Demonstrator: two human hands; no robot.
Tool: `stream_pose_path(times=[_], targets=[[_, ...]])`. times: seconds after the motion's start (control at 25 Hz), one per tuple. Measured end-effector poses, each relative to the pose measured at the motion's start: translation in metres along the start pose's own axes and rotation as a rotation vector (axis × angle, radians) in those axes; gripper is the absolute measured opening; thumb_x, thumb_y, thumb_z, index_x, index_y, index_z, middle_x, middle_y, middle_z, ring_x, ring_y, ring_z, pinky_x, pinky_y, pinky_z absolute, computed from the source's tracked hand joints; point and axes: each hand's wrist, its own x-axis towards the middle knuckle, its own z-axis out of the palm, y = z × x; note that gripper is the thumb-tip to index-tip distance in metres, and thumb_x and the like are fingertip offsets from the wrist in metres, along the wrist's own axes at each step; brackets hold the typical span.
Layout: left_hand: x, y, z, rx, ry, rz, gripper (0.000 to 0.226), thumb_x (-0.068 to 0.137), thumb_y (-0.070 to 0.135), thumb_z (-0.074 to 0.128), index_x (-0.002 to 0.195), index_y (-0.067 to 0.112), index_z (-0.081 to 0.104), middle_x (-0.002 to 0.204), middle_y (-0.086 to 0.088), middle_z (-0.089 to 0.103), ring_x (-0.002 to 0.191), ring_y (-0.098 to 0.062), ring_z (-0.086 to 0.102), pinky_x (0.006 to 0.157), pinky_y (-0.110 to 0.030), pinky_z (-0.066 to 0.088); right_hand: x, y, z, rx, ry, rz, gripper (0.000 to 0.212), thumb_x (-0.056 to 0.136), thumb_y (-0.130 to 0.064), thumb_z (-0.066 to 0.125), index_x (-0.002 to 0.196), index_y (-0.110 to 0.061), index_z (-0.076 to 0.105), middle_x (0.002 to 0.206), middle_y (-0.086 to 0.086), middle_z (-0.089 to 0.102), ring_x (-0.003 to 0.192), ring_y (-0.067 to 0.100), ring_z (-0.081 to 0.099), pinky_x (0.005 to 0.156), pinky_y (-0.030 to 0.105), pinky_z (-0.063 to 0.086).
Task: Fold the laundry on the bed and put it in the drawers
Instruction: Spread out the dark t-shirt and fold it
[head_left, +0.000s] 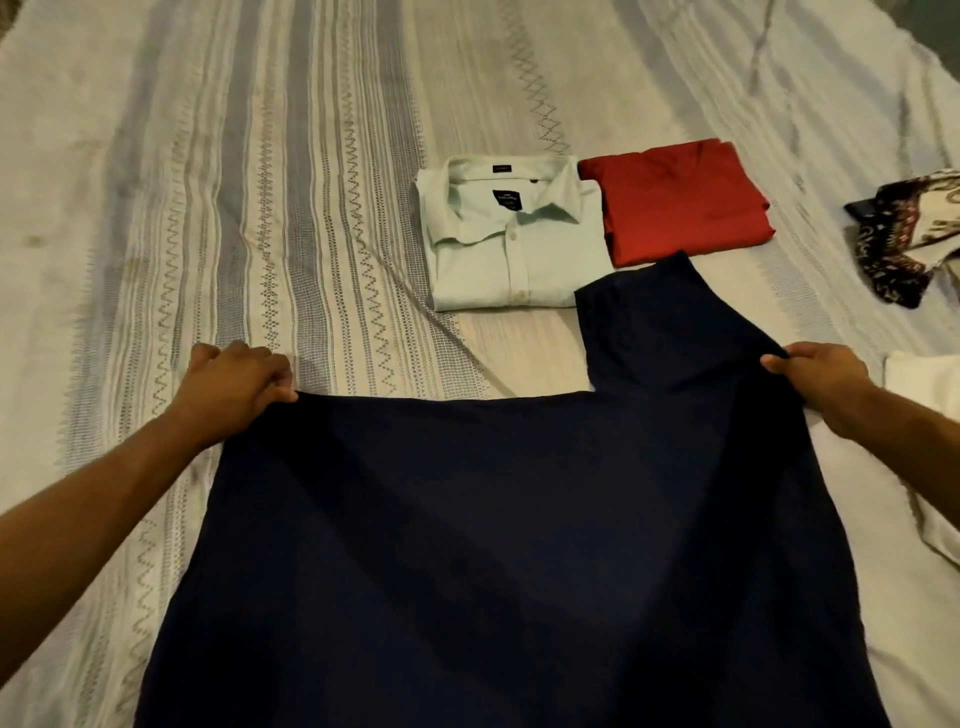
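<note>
A large dark navy garment (498, 545) is spread in front of me over the bed. My left hand (236, 376) pinches its far left corner. My right hand (821, 382) grips its far right edge, where a flap of the cloth folds away toward the red garment. Beyond it lie a folded pale collared shirt (511, 244) and, to its right, a folded red garment (680, 200), side by side and touching.
The bed cover (260, 182) is cream with grey zigzag stripes. A dark patterned cloth (906, 236) lies crumpled at the right edge. A white piece of fabric (924, 389) lies just right of my right hand.
</note>
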Motion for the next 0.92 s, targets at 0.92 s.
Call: stream_pose_path(times=[0.92], targets=[[-0.213, 0.013, -0.029, -0.553, 0.199, -0.04, 0.018, 0.085, 0.018, 0.085, 0.102, 0.018, 0.078, 0.104, 0.015, 0.077, 0.099, 0.006, 0.07, 0.095, -0.005, 0.045, -0.141, 0.129, -0.143, 0.075, -0.346, -0.178, 0.019, 0.072, -0.015, 0.086, 0.089, -0.016, 0.08, 0.09, 0.013, 0.077, 0.09, 0.023, 0.071, 0.083, 0.026, 0.054]])
